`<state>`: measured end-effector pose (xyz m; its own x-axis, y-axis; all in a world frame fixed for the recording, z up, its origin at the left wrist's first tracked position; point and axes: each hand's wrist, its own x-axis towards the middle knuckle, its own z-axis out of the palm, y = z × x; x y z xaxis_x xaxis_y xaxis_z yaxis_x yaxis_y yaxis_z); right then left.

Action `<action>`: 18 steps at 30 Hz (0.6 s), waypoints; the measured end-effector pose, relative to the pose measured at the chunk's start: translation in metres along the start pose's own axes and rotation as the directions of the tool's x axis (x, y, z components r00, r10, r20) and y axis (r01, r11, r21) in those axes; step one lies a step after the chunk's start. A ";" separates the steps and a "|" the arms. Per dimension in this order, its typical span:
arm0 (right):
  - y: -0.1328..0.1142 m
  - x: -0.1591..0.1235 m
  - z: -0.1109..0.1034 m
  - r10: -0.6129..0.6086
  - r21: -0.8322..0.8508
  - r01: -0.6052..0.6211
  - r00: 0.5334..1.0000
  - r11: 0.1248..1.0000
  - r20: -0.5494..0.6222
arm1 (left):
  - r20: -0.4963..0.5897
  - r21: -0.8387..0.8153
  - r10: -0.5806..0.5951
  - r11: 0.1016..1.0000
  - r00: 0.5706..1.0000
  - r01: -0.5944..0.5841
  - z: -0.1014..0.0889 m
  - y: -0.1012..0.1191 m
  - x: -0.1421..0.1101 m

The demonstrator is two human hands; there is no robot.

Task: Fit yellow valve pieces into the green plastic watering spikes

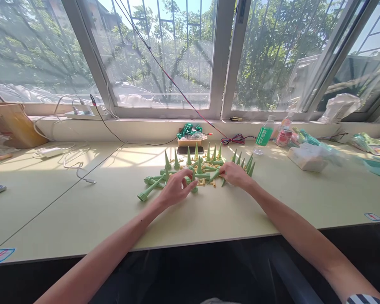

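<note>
Many green plastic spikes, cone-shaped with wide collars, lie and stand in a cluster at the middle of the table, mixed with small yellow plastic fittings (213,183). My left hand (176,186) is at the cluster's front left, thumb and index finger apart beside an upright green spike (194,188); whether they touch it is hard to tell. My right hand (235,174) is closed at the cluster's right side, its fingertips pinching a slanted green spike (213,177). Left of my left hand, another green spike (148,191) lies on its side.
Behind the cluster are a dark phone (190,150) and a small box (190,142) with green stuff in it. A bottle with a green label (264,135), a can (283,137) and plastic bags stand at right. White cables (79,166) lie at left.
</note>
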<state>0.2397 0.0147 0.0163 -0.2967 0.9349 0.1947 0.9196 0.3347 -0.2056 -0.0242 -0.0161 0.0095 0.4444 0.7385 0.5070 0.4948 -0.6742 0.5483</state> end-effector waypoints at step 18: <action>-0.002 0.000 0.004 0.028 0.033 -0.028 1.000 0.999 -0.001 | -0.208 -0.049 -0.107 0.994 0.972 0.099 -0.003 0.000 0.003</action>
<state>0.2365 0.0141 0.0125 -0.2706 0.9438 0.1899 0.9187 0.3121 -0.2421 -0.0256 -0.0141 0.0129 0.2235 0.7887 0.5727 0.4989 -0.5974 0.6279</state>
